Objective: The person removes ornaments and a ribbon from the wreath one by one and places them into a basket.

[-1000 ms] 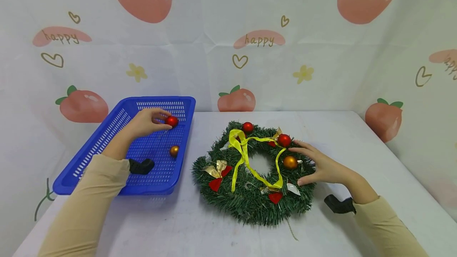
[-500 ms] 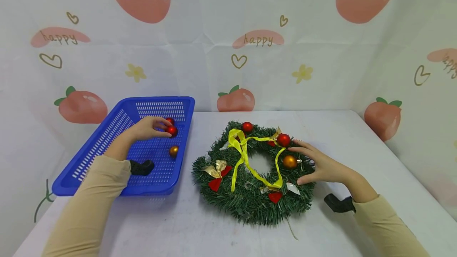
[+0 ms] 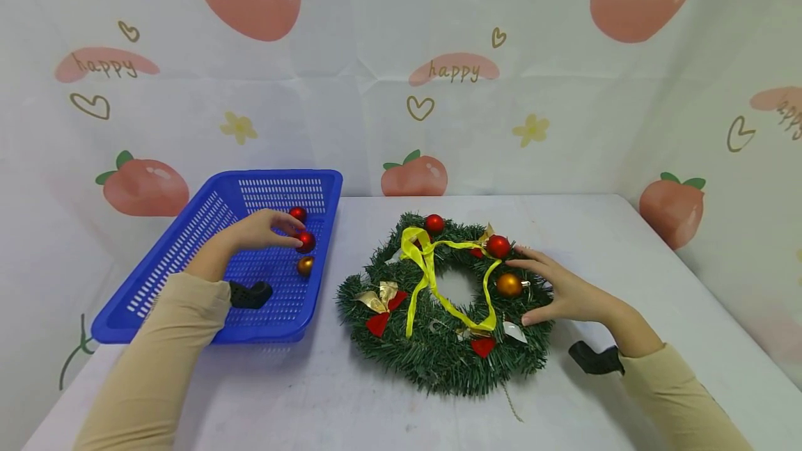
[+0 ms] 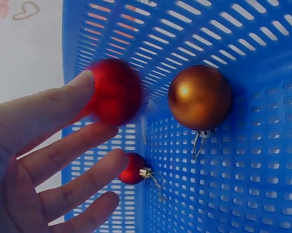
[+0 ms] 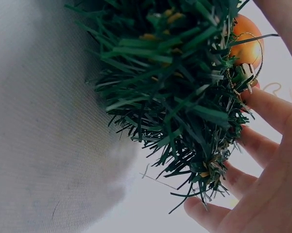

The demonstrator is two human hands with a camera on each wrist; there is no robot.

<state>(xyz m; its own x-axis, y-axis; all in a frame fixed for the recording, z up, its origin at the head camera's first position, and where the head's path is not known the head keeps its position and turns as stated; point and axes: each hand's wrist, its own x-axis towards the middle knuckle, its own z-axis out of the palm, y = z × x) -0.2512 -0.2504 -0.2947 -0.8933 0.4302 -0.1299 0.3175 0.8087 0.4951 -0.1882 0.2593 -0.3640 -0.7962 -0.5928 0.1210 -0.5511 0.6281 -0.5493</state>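
My left hand is over the blue basket, pinching a red Christmas ball between thumb and index finger; the other fingers are spread. Another red ball lies in the basket behind those fingers. Close to the held ball, a gold ball with a silver cap and string loop lies against the basket wall. My right hand rests at the right rim of a green wreath, fingers spread and fairly straight. An orange-gold ball and a red ball on the wreath are near its fingertips.
Yellow ribbon lies across the wreath, with gold and red bows around it. A red ball sits at its far side. The white table meets a printed curtain at the back.
My left hand has moved the pinched red ball slightly nearer, towards the gold ball, uncovering the other red ball behind. My right hand and the wreath have not visibly moved.
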